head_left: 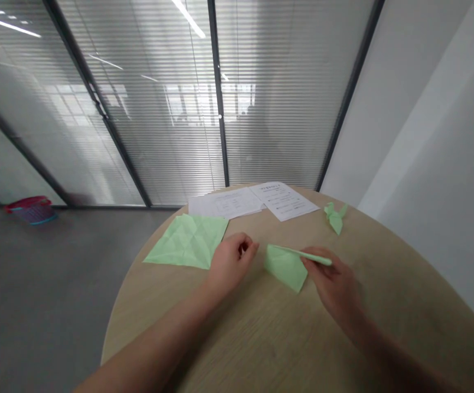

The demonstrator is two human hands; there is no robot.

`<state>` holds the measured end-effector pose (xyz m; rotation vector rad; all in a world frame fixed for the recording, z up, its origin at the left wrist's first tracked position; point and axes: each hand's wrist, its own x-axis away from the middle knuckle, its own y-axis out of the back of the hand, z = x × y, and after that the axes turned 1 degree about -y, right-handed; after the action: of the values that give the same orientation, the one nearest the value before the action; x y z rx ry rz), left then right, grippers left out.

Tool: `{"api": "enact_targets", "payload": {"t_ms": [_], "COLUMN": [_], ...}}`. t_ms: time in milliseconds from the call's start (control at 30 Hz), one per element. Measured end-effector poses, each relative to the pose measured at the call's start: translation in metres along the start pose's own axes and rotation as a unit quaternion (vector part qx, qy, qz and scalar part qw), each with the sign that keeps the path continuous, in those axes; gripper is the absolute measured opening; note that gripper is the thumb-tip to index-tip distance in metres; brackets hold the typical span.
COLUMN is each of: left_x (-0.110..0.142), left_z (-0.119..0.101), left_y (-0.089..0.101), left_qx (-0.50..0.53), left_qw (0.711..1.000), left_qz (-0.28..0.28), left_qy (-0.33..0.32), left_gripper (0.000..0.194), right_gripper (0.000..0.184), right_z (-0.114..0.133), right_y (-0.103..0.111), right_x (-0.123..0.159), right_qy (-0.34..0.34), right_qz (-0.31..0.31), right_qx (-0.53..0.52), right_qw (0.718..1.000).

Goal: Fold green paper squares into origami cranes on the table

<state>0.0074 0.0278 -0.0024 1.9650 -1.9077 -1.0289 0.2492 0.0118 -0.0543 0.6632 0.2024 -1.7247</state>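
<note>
Over the middle of the round table, my right hand (331, 275) pinches a partly folded sheet of light green paper (286, 267) between thumb and fingers. One flap of it lies open toward the left, and a narrow folded edge runs up to the hand. To its left, my left hand (232, 256) is loosely curled, thumb toward the fingers, with nothing visible in it and a small gap from the folded paper. Beside and behind that hand lies a larger creased green sheet (188, 240), flat on the table.
A small green origami figure (336, 217) sits at the far right of the wooden table (245, 338). Printed white sheets (284, 199) overlap at the back edge. A red and purple basket (31, 210) stands on the floor at left, before glass partitions with blinds.
</note>
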Motion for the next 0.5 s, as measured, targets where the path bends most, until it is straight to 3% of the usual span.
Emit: {"api": "enact_targets", "payload": {"t_ms": [100, 167, 233, 333, 400, 500], "left_x": [0.003, 0.006, 0.009, 0.008, 0.004, -0.001], "left_z": [-0.006, -0.006, -0.004, 0.005, 0.012, 0.023], "left_y": [-0.001, -0.008, -0.016, -0.023, -0.024, -0.023], "left_qx": [0.171, 0.297, 0.367, 0.390, 0.376, 0.345], "left_qw": [0.971, 0.922, 0.893, 0.883, 0.886, 0.894], "left_qz": [0.147, 0.208, 0.207, 0.187, 0.189, 0.212], "left_qy": [0.083, 0.134, 0.161, 0.183, 0.193, 0.190], "left_gripper": [0.051, 0.058, 0.055, 0.046, 0.042, 0.039], "right_gripper": [0.031, 0.041, 0.044, 0.046, 0.048, 0.059], "right_z": [0.017, 0.026, 0.029, 0.023, 0.013, -0.002], "right_y": [0.009, 0.008, 0.005, -0.001, -0.002, -0.003], "right_x": [0.001, 0.005, 0.010, 0.014, 0.014, 0.008], "right_qy": [0.221, 0.296, 0.324, 0.303, 0.242, 0.097], "right_qz": [-0.016, 0.007, 0.057, 0.105, 0.078, 0.005], "right_qx": [0.080, 0.133, 0.168, 0.166, 0.136, 0.056], "right_qw": [0.972, 0.946, 0.929, 0.932, 0.957, 0.994]}}
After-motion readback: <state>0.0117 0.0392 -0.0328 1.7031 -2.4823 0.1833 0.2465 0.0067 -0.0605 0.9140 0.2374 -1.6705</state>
